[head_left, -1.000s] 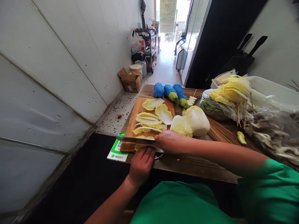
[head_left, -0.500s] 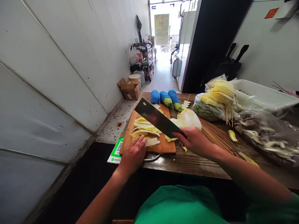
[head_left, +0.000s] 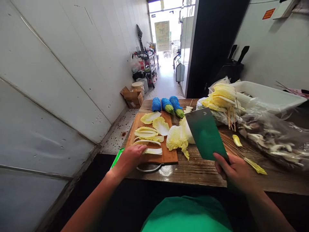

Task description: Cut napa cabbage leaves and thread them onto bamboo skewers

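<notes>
My right hand (head_left: 234,169) grips the handle of a cleaver (head_left: 204,133), its broad blade raised over the right side of the table, apart from the cutting board. My left hand (head_left: 132,155) is at the board's near left, fingers closed together over the left end of a napa cabbage strip (head_left: 154,151). Its fingertips are partly hidden. Above that strip lie a curved pale cabbage rib (head_left: 147,142) and a stack of yellow leaves (head_left: 146,131). More leaves (head_left: 161,126) spread toward the back of the wooden cutting board (head_left: 169,157). A cabbage head (head_left: 175,137) sits at its right, partly behind the blade.
Several green vegetables in blue foam nets (head_left: 166,105) line the far edge. Wooden skewers (head_left: 230,141) lie right of the cleaver. Skewered cabbage (head_left: 223,95), a white bin (head_left: 267,93) and a plastic bag of mushrooms (head_left: 272,138) fill the right side. A white wall (head_left: 60,96) rises on the left.
The cleaver has swung right, away from above the board, and its broad face now shows. My left hand has drawn slightly left along the strip, its fingers now more bunched.
</notes>
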Demonstrator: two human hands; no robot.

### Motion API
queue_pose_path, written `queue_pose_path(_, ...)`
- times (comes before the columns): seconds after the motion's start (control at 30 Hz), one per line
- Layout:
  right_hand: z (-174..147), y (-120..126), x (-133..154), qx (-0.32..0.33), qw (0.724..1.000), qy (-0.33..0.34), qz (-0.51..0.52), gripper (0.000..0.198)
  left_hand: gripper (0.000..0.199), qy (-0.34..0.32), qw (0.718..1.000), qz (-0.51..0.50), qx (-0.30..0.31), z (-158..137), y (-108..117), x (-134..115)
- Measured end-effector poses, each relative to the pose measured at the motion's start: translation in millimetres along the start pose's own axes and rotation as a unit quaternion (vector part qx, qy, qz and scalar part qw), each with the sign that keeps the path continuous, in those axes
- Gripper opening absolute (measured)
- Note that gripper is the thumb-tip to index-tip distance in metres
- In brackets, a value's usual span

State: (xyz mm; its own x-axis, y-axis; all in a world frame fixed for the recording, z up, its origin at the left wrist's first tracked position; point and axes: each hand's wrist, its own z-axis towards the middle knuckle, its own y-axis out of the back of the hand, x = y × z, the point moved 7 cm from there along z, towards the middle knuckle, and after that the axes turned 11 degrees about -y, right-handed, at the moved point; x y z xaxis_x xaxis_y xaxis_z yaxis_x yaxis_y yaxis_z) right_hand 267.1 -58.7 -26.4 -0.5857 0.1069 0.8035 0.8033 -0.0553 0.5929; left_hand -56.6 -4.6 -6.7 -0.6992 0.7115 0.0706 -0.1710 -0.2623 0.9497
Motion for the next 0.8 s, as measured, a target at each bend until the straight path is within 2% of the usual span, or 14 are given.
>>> queue_pose_path(0.1,-2.5,2.0,-17.9,0.000,0.999,-0.035,0.031,0.046,0.036,0.010,0.996,-0.082,0.026,12.4,6.1,-5.0)
queue_pose_path(0.2,-4.8,1.6,-28.1,-0.003,0.997,-0.055,0.062,0.046,0.038,0.043,0.984,-0.172,-0.022,39.3,13.5,-7.1)
queue_pose_path(0.3,-8.7,3.7,-30.9,-0.017,0.996,-0.045,0.076,0.046,0.032,0.094,0.955,-0.278,-0.046,69.4,5.6,-3.3)
queue_pose_path(0.37,-11.0,5.0,-34.6,-0.012,0.995,-0.046,0.086,0.046,0.033,0.138,0.921,-0.364,-0.031,83.7,-6.6,1.6)
queue_pose_path(0.47,-12.8,8.5,-45.3,-0.005,0.993,-0.057,0.099,0.046,0.041,0.192,0.848,-0.493,0.016,91.9,-21.7,8.9)
queue_pose_path(0.53,-12.9,10.1,-54.1,-0.003,0.992,-0.063,0.107,0.047,0.041,0.205,0.805,-0.554,0.061,92.3,-24.4,12.4)
queue_pose_path(0.6,-12.4,8.8,-63.1,0.003,0.990,-0.076,0.117,0.046,0.039,0.209,0.781,-0.578,0.111,92.8,-21.1,16.8)
queue_pose_path(0.67,-12.1,6.0,-70.1,0.006,0.988,-0.092,0.126,0.045,0.036,0.200,0.784,-0.566,0.156,97.8,-14.6,22.4)
queue_pose_path(0.8,-13.8,1.4,-71.5,0.006,0.989,-0.090,0.120,0.046,0.024,0.136,0.836,-0.475,0.236,124.3,-8.7,31.4)
